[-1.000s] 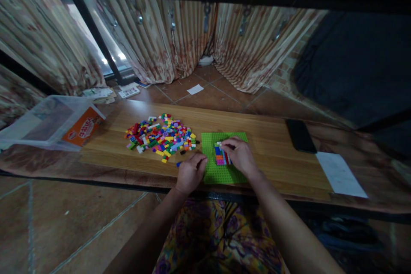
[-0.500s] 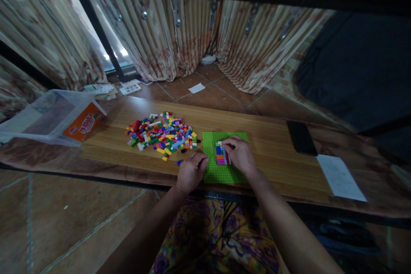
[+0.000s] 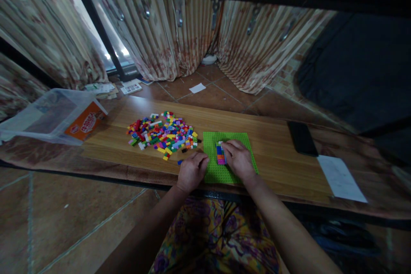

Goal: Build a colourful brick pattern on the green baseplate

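Observation:
A green studded baseplate (image 3: 213, 174) lies flat on the wooden board in front of me. On it sits a small block of coloured toy bricks (image 3: 220, 155), with blue, orange and pink showing. My right hand (image 3: 239, 159) covers the right side of that block, its fingers bent and closed at the bricks; whatever is between the fingertips is hidden. At the baseplate's left edge rests my left hand (image 3: 193, 172), fingers curled together. Whether it holds anything I cannot make out. A blue brick (image 3: 180, 162) lies just beyond its knuckles.
A heap of loose toy bricks (image 3: 163, 135) spreads over the wooden board (image 3: 269, 158) to the left. Farther left stands a clear plastic bin (image 3: 48, 132) with an orange label. A black phone (image 3: 302, 138) and a white sheet of paper (image 3: 341, 177) lie at the right.
My right hand has shifted slightly down over the bricks, hiding the red and white ones seen before. My left hand stays in about the same place.

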A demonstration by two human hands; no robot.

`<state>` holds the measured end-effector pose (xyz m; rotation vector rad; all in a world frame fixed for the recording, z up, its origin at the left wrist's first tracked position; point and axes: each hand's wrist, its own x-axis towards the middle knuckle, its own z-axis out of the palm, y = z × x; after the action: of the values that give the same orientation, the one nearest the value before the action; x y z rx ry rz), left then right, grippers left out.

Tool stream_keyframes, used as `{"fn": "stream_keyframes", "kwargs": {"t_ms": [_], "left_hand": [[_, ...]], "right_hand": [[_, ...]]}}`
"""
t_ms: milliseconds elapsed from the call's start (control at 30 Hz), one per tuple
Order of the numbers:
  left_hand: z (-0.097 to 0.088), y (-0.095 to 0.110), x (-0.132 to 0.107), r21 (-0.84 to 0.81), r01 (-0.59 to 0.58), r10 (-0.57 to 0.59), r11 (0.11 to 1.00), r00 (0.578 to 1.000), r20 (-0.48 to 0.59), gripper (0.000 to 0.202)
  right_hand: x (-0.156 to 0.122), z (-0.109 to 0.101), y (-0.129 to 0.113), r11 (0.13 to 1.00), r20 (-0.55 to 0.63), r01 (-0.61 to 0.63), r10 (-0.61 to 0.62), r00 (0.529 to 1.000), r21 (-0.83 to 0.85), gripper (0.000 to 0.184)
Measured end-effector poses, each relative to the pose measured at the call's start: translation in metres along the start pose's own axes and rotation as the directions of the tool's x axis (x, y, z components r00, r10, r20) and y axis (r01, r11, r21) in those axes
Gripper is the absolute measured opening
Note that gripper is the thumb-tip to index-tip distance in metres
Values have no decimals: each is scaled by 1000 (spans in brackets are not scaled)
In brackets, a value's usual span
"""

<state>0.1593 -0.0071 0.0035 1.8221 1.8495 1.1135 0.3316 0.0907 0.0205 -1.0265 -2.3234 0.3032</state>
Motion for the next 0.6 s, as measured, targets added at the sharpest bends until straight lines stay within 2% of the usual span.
{"fn": "stream_keyframes", "kwargs": {"t_ms": [600], "left_hand": [[-1,1,0,-4,7,-7,1000,1000,1,17]], "right_hand": [[-5,3,1,1000,-20,1,-1,1000,-2,32]]}}
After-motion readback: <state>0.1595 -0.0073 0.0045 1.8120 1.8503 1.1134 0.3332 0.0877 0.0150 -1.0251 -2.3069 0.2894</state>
